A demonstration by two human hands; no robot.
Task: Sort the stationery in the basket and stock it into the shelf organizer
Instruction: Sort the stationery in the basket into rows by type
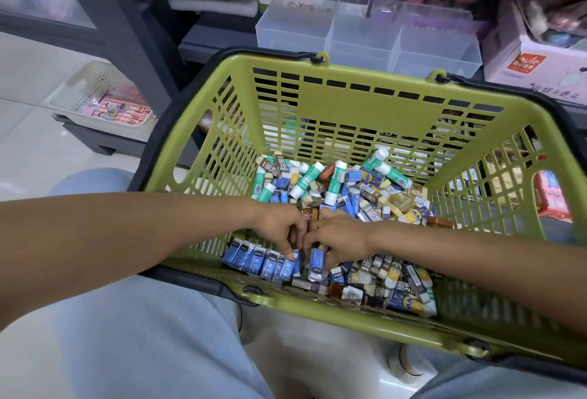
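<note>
The sorting step is in hand: in the green basket (317,87), the left hand (282,224) presses curled fingertips on a row of blue erasers (260,260) at 7 o'clock. The right hand (340,240) pinches one blue eraser (316,260). Next, I think, it joins the row; the clear organizer (365,36) at 12 o'clock waits.

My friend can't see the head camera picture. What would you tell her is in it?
Two hands reach into a green basket full of small stationery: the left hand touches a row of blue erasers, and the right hand holds one blue eraser. A clear shelf organizer sits behind the basket.
</note>
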